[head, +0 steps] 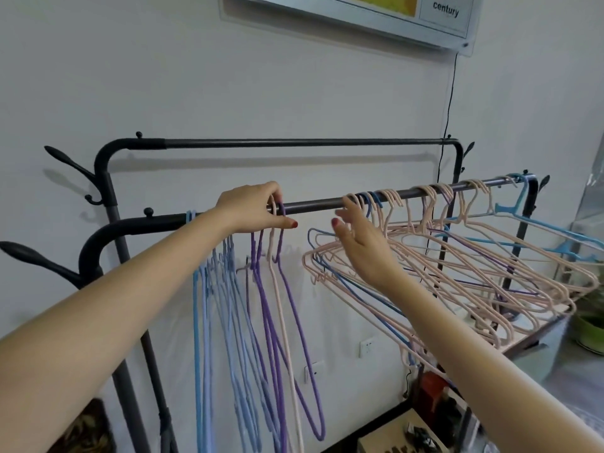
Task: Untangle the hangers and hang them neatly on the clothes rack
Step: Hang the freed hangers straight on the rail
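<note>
A black clothes rack has a near rail [313, 203] and a higher far rail [294, 142]. On the near rail's left part hang tidy blue hangers [212, 308] and purple hangers [287, 308] with one pink hanger [283, 318] among them. My left hand [255, 209] pinches the hooks of the pink and purple hangers at the rail. To the right, a tangled bunch of pink hangers [457, 273], mixed with blue and purple ones, hangs skewed. My right hand [359, 237] is spread open just left of that bunch, fingers near its first hooks, holding nothing.
Coat hooks [70, 165] stick out from the rack's left posts. A framed panel [359, 14] hangs on the wall above, its black cord [449, 103] running down behind the rack. Boxes and clutter [425, 420] sit low at right, next to a green pot [590, 331].
</note>
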